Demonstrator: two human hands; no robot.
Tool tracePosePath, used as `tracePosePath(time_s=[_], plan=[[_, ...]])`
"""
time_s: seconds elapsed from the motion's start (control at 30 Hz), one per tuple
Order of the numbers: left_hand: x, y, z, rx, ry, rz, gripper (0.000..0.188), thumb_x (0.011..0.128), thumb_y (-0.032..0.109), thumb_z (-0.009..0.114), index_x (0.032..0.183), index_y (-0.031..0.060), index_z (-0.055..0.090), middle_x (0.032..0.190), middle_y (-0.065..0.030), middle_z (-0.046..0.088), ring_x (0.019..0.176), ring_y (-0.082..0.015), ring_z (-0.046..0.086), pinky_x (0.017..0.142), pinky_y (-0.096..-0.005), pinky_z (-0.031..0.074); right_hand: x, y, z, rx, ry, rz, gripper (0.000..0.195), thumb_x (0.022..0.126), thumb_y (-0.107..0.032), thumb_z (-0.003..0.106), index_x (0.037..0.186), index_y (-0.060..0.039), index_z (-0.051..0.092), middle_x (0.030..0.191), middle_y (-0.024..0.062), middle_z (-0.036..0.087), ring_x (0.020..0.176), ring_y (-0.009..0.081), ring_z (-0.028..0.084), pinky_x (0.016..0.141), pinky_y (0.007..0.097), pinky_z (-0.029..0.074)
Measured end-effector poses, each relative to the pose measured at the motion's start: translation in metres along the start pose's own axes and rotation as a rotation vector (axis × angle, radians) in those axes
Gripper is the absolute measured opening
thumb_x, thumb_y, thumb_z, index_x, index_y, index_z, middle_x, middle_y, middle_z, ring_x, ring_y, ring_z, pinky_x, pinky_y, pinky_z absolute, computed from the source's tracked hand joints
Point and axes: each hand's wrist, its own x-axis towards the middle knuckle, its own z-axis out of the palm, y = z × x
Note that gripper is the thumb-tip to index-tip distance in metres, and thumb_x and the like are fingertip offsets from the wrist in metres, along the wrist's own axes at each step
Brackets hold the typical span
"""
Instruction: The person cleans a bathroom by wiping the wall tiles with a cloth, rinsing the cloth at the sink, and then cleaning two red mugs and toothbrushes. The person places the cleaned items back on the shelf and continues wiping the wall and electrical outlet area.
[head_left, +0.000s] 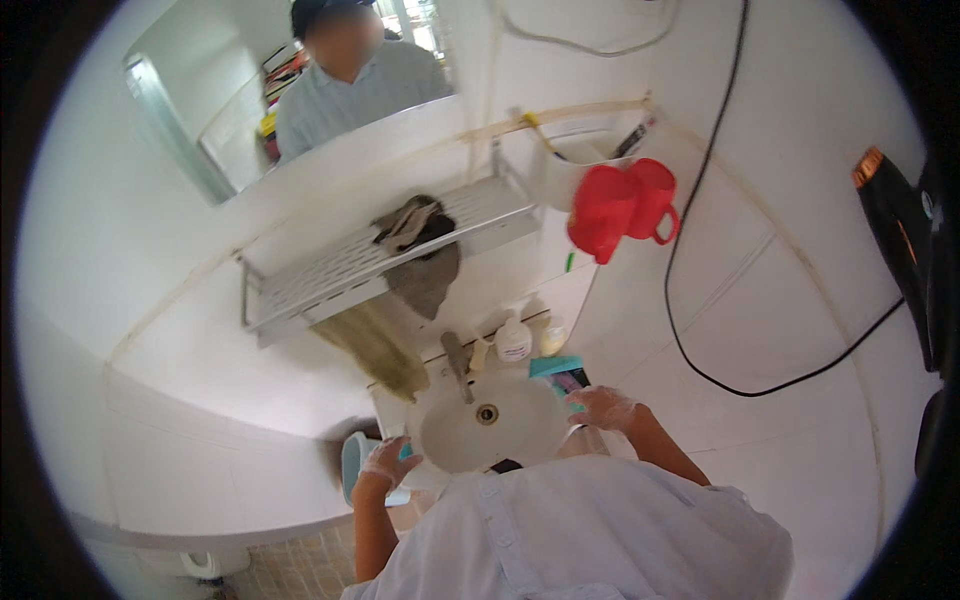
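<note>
A white oval washbasin (491, 442) lies before me, with a metal faucet (456, 364) at its back and a round drain (487, 414). My left hand (387, 463) is at the basin's left rim, beside a small teal thing (406, 451); whether it grips this is unclear. My right hand (604, 409) is over the right rim, its fingers apart and near a teal packet (555, 366) and a purplish item. A thin whitish clear layer covers both hands; I cannot tell glove from lather. A dark object (506, 466) shows at the front rim, partly hidden by my shirt.
Behind the basin stand a white pump bottle (514, 341) and a small jar (553, 337). Above are a metal shelf (322, 289) with dark cloths, a hanging towel (375, 352) and red mugs (600, 210). A black cord (675, 330) runs to a hair dryer (900, 240); a bucket (352, 465) is left.
</note>
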Motion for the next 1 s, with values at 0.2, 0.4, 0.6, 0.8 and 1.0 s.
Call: tracePosePath(time_s=[0.2,0.4,0.6,0.8,1.0], plan=[[-0.007,-0.014,-0.004,-0.051,-0.036,-0.009,0.058,0.089,0.045,0.061,0.132,0.0071,0.054,0.136,-0.0172,0.054,0.127,-0.0339,0.049,0.106,-0.0407,0.039,0.003,-0.030,-0.001,0.062,-0.004,-0.047,0.050,0.086,-0.034,0.066,0.124,-0.0028,0.059,0.119,0.0192,0.064,0.110,0.0347,0.061,0.095,0.0423,0.047],[-0.013,-0.034,-0.004,-0.072,-0.013,0.006,0.060,0.088,0.046,0.064,0.132,0.0074,0.054,0.134,-0.0178,0.055,0.126,-0.0337,0.050,0.106,-0.0414,0.039,0.005,-0.055,-0.012,0.016,0.107,-0.088,0.041,0.086,-0.030,0.066,0.119,-0.0047,0.062,0.113,0.0192,0.065,0.103,0.0345,0.063,0.091,0.0420,0.050],[0.001,-0.057,-0.004,-0.091,-0.002,0.022,0.063,0.085,0.045,0.069,0.134,0.0079,0.054,0.136,-0.0179,0.054,0.125,-0.0343,0.051,0.105,-0.0405,0.041,0.003,-0.092,-0.037,0.195,0.192,-0.138,0.034,0.086,-0.024,0.066,0.115,-0.0055,0.065,0.111,0.0174,0.067,0.098,0.0327,0.065,0.087,0.0397,0.051],[-0.006,-0.058,-0.023,-0.094,0.019,0.039,0.060,0.086,0.045,0.067,0.132,0.0084,0.054,0.134,-0.0169,0.055,0.126,-0.0334,0.049,0.105,-0.0416,0.040,-0.009,-0.150,-0.097,0.244,0.321,-0.204,0.032,0.087,-0.021,0.066,0.115,-0.0051,0.065,0.102,0.0164,0.069,0.091,0.0319,0.067,0.083,0.0378,0.052],[-0.017,-0.079,-0.013,-0.130,0.044,0.029,0.056,0.087,0.038,0.068,0.131,0.0078,0.055,0.131,-0.0185,0.057,0.124,-0.0346,0.051,0.103,-0.0422,0.041,0.000,-0.141,-0.086,0.198,0.217,-0.109,0.036,0.088,-0.026,0.065,0.121,-0.0119,0.062,0.103,0.0171,0.068,0.090,0.0333,0.067,0.081,0.0407,0.053]])
